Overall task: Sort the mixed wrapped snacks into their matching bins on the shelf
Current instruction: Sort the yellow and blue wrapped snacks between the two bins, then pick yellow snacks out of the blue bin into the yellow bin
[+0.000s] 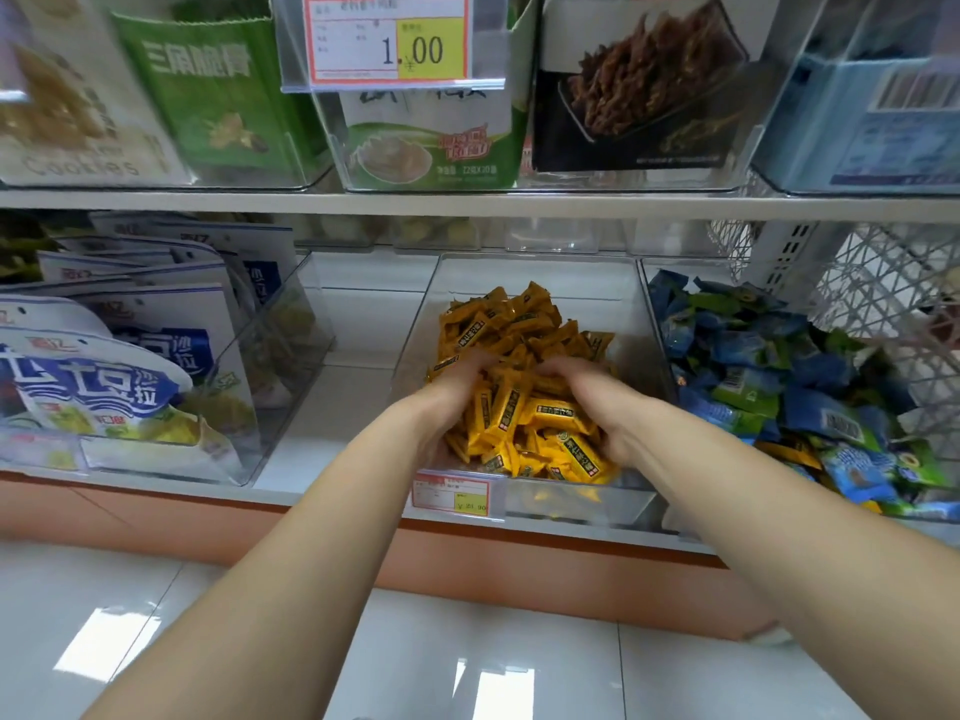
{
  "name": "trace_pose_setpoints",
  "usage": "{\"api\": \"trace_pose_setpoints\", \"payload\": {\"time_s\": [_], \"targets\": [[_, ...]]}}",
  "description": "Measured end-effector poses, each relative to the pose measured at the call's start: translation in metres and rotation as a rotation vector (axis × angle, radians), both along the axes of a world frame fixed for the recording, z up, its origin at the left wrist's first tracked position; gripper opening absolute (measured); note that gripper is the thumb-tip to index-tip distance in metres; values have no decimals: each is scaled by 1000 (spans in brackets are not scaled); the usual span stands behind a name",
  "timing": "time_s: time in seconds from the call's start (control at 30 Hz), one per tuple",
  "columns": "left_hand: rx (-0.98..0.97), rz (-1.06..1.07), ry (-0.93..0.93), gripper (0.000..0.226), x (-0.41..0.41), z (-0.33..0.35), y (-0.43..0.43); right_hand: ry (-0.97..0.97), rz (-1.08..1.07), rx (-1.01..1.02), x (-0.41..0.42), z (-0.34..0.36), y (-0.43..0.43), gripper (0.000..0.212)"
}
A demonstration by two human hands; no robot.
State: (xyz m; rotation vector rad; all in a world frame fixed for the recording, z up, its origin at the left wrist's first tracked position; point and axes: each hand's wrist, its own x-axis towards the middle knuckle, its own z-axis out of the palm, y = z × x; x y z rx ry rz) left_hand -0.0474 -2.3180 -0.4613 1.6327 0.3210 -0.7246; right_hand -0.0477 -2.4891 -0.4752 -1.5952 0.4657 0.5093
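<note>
step: raking yellow snacks (524, 413) in clear bin (535, 272), mid front edge of shelf (332, 493) | left hand (452, 394) + right hand (589, 405): fingers curled into the heap, tips buried, probably cupping a clump | tip: scoop loose, lift slow, check for strays

Clear plastic bin (535, 275) (glossy); shiny foil yellow snacks (524, 407)

The one camera sits on the person's head. It looks forward and a bit down at a shelf (467, 205). It is very near: both bare arms (291, 537) come in from the bottom edge, and the left hand (451, 402) and right hand (595, 405) sit in the middle, in the bin (519, 275) of yellow snacks (519, 324). The top row of boxes (431, 153) is cut off at the top. The shiny floor (467, 667) fills the bottom. The sides look bent and blurry.
</note>
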Motion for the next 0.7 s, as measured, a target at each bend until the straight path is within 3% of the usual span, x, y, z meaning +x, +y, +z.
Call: {"api": "trace_pose_setpoints", "payload": {"time_s": [0.33,0.43,0.53,0.63,0.7], "targets": [[-106,78,-144,53,-4,14,2,-52,-10,-22,0,24,-7,40],[-128,91,-182,54,-9,20,-1,-90,-6,-60,-1,37,-9,42],[129,106,-380,57,-14,22,-3,-150,97,-181,-6,50,-11,47],[383,-10,-615,41,-21,27,-7,-315,205,-311,-16,63,-18,23],[577,-107,-690,38,-27,33,-13,-476,252,-426,-25,70,-29,19]]}}
